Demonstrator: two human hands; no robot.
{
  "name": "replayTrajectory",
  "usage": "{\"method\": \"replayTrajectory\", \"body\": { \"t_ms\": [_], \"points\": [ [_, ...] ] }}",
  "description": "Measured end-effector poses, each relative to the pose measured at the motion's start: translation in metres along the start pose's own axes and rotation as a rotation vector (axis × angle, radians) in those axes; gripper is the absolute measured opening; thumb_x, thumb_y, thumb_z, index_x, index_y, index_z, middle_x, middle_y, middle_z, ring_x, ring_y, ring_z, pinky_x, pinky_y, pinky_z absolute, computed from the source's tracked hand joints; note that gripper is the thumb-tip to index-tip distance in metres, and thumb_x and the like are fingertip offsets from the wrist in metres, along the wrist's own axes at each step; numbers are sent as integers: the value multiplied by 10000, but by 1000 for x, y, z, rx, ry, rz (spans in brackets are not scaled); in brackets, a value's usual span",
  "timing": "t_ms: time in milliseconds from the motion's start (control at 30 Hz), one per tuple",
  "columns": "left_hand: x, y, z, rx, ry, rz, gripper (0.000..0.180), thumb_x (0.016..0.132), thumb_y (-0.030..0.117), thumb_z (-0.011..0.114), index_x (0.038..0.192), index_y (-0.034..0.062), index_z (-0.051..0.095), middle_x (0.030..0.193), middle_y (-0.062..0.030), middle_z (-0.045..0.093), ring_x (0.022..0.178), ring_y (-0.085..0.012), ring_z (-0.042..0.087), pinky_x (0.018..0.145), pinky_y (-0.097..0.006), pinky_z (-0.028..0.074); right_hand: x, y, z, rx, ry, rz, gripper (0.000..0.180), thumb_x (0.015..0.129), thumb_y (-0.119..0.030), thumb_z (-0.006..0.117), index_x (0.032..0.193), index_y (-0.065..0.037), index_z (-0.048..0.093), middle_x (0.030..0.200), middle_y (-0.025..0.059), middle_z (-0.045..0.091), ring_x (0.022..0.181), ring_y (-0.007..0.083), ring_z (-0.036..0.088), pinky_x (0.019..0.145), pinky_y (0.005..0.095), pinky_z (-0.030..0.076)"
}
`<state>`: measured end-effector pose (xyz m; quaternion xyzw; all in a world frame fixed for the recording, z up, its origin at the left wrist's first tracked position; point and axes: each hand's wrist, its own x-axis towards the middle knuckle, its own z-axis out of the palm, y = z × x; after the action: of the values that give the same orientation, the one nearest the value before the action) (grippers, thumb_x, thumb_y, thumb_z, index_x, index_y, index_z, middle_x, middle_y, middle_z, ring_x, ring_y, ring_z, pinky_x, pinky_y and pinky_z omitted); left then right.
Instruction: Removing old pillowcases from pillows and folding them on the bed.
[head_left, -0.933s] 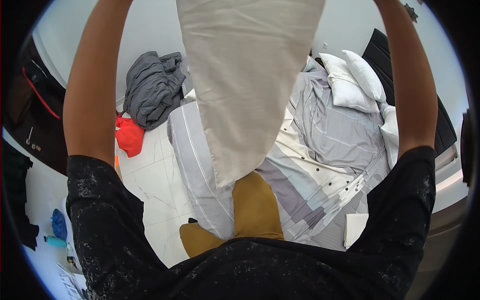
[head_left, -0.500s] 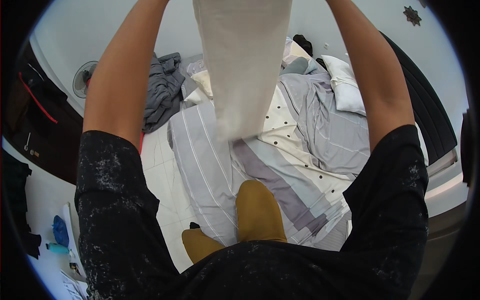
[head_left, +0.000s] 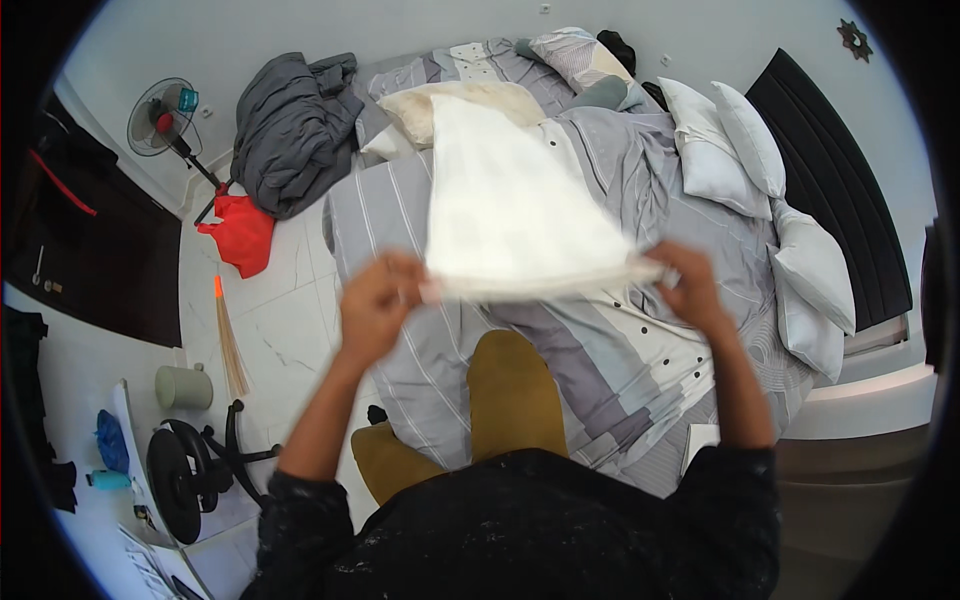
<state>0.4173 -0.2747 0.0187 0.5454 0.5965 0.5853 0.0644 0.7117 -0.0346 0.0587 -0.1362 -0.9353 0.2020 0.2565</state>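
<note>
A plain white cloth (head_left: pixel 515 205) is stretched out over the bed, its far end narrower in view and its near edge pulled straight. My left hand (head_left: pixel 378 308) is closed on the left corner of that near edge. At the right corner, my right hand (head_left: pixel 690 288) pinches the cloth too; both hands are slightly blurred. Beneath lies the rumpled grey striped bedding (head_left: pixel 385 220). Just beyond the cloth's far end is a cream pillow (head_left: pixel 408 112). One of my knees (head_left: pixel 515 390), in mustard trousers, rests on the bed's near side.
White pillows (head_left: pixel 815 260) lean along the black headboard (head_left: pixel 835 180). A dark grey comforter (head_left: pixel 295 135) is heaped at the far left, near a standing fan (head_left: pixel 160 120). On the tiled floor are a red bag (head_left: pixel 240 235), a broom (head_left: pixel 230 345) and a black chair (head_left: pixel 185 475).
My raised arms have come down toward me, bringing the cloth from hanging upright to spread low over the bed. My view now takes in more of the floor and pillows.
</note>
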Motion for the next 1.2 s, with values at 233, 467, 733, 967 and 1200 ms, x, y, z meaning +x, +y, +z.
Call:
{"method": "replayTrajectory", "body": {
  "t_ms": [233,467,733,967,1200],
  "points": [
    [-169,25,37,-200,-264,-460,148,683,-51,673,795,43,695,837,-66,594,741,-167,587,633,-265,460,-143,-38,57,323,-241,353,266,593,83,574,836,-20,608,888,108,659,851,274,636,749,321,496],
    [-190,52,9,-281,-589,-303,140,696,-15,699,806,71,698,806,-55,616,722,-184,568,630,-283,449,-168,-68,32,551,-734,431,232,631,11,686,850,-33,623,822,78,629,785,256,621,662,323,488],
    [-71,-36,37,5,-502,-434,438,815,161,651,1199,11,503,1127,-136,559,1064,-233,545,895,-369,429,-152,-66,41,575,-869,250,174,684,-130,699,836,-101,622,862,12,605,810,238,597,628,340,458],
    [23,-214,222,702,-260,26,485,922,417,410,1374,255,339,1479,-39,204,1357,-358,142,1033,-617,128,-171,-74,44,566,-868,336,204,660,-107,696,857,-116,641,906,-7,618,879,215,594,696,325,477],
    [-59,-291,171,617,-454,-425,497,923,368,419,1357,130,370,1454,-108,266,1361,-350,160,1076,-544,111,-176,-63,40,605,-783,512,243,632,-73,717,864,-108,657,935,-5,642,893,218,592,755,323,478]
  ]
}}
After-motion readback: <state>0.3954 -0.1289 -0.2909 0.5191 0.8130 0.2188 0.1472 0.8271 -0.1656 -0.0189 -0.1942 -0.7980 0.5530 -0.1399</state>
